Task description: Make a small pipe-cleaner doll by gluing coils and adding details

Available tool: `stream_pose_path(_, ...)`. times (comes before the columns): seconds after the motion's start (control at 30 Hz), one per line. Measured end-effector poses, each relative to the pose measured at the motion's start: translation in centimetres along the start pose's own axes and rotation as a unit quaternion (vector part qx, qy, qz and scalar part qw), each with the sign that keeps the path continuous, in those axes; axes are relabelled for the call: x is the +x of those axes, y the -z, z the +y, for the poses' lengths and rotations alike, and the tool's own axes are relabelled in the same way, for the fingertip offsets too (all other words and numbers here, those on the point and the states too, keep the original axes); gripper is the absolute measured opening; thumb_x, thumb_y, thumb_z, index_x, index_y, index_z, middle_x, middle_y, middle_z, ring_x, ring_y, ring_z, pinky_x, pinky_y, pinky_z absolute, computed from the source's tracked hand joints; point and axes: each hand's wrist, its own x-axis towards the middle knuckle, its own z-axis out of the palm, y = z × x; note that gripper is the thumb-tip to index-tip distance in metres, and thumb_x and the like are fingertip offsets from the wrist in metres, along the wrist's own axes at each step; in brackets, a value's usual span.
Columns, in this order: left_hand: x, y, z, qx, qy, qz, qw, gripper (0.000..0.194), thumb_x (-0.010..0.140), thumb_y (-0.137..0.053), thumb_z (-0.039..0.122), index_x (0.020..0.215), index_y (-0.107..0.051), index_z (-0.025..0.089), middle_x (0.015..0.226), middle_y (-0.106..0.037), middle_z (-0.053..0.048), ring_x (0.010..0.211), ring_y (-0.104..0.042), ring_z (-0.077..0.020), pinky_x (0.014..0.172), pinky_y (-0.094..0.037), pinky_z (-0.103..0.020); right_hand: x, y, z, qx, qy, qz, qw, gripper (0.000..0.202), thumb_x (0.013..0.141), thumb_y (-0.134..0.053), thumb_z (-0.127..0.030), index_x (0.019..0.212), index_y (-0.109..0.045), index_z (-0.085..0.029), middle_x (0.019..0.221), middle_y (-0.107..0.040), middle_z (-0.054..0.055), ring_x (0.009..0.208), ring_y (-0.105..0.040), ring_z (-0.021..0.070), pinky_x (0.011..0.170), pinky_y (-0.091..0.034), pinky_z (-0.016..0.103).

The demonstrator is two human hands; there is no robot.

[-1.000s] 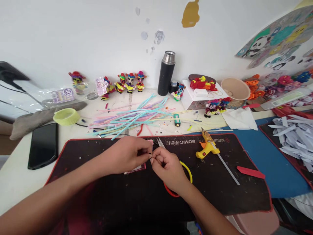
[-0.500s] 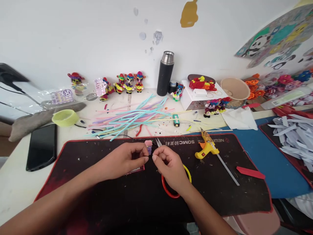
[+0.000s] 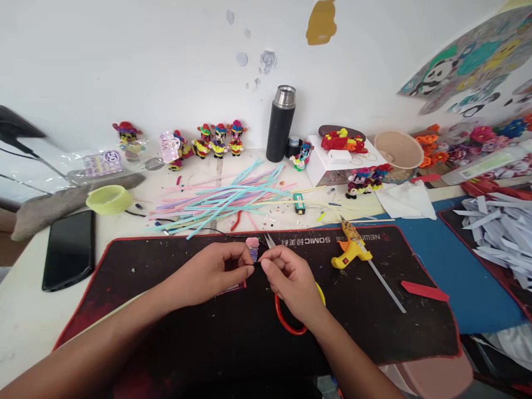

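Observation:
My left hand (image 3: pixel 222 271) is closed, thumb and index finger pinched together over the dark mat (image 3: pixel 199 343). My right hand (image 3: pixel 288 277) pinches in the same way just to its right, the fingertips nearly meeting. A tiny dark bit shows between them, too small to name. Just behind my left fingertips is a small pink and purple piece (image 3: pixel 252 243); I cannot tell whether it is held or lies on the mat. Scissors (image 3: pixel 286 324) with red and yellow handles lie partly hidden under my right hand, blades pointing away. A flat red-edged item (image 3: pixel 236 288) is mostly covered by my left hand.
Pastel pipe cleaners (image 3: pixel 224 197) lie heaped behind the mat. On the right are a yellow glue gun (image 3: pixel 352 246) and a red strip (image 3: pixel 424 291). A phone (image 3: pixel 70 249) lies left. A black flask (image 3: pixel 281 124) and several small figures (image 3: pixel 220 140) stand along the wall.
My right fingertips have moved slightly left, closer to my left ones. Both hands keep their pinch; the view has shifted a little.

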Motion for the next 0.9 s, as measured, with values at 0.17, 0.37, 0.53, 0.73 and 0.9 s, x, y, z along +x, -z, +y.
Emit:
stream_pose_path(0.17,-0.09,-0.04,-0.14,-0.001,0.0,0.001,1.0,0.028,0.099,-0.064,0.045,0.085,-0.064,0.02,0.074,-0.062,0.003,0.067,-0.053,-0.0139,0.064,-0.041,-0.026,0.16,-0.23,0.06,-0.052,0.011,0.004,0.999,0.025,0.097,-0.07,-0.043,0.086,-0.063,-0.021,0.06,-0.041,-0.009,0.049,-0.035,0.0095,0.045,-0.027,0.022)
stream_pose_path(0.37,-0.12,-0.27,-0.23,0.016,-0.016,0.025,0.999,0.03,0.1,-0.062,0.044,0.084,-0.065,0.019,0.07,-0.057,0.004,0.065,-0.051,-0.0128,0.062,-0.039,-0.025,0.02,-0.29,-0.16,-0.054,0.009,-0.002,0.998,0.023,0.097,-0.068,-0.041,0.087,-0.063,-0.022,0.06,-0.04,-0.009,0.05,-0.035,0.0101,0.047,-0.027,0.023)
stream_pose_path(0.53,-0.14,-0.16,0.0,0.031,-0.021,0.018,0.999,0.025,0.099,-0.063,0.039,0.083,-0.066,0.019,0.069,-0.06,0.004,0.063,-0.053,-0.0126,0.06,-0.039,-0.024,-0.13,-0.33,-0.34,-0.082,0.014,-0.017,0.996,0.018,0.096,-0.065,-0.036,0.087,-0.063,-0.021,0.06,-0.042,-0.009,0.053,-0.037,0.0109,0.05,-0.028,0.024)
stream_pose_path(0.73,-0.19,-0.15,0.1,0.016,-0.026,0.006,1.0,0.025,0.098,-0.063,0.037,0.082,-0.066,0.018,0.068,-0.059,0.004,0.062,-0.052,-0.0115,0.06,-0.038,-0.023,-0.15,-0.68,-0.51,-0.114,0.016,0.0,0.993,0.013,0.09,-0.065,-0.03,0.082,-0.061,-0.021,0.058,-0.036,-0.011,0.052,-0.031,0.0103,0.05,-0.024,0.025)
stream_pose_path(0.9,-0.26,-0.67,-0.04,-0.06,0.002,0.025,0.998,0.031,0.095,-0.067,0.045,0.081,-0.065,0.018,0.067,-0.059,0.003,0.062,-0.051,-0.0117,0.058,-0.04,-0.023,-0.21,-0.97,-0.77,-0.1,0.019,0.012,0.995,0.013,0.089,-0.065,-0.03,0.081,-0.059,-0.022,0.056,-0.036,-0.011,0.051,-0.03,0.0102,0.049,-0.023,0.025)
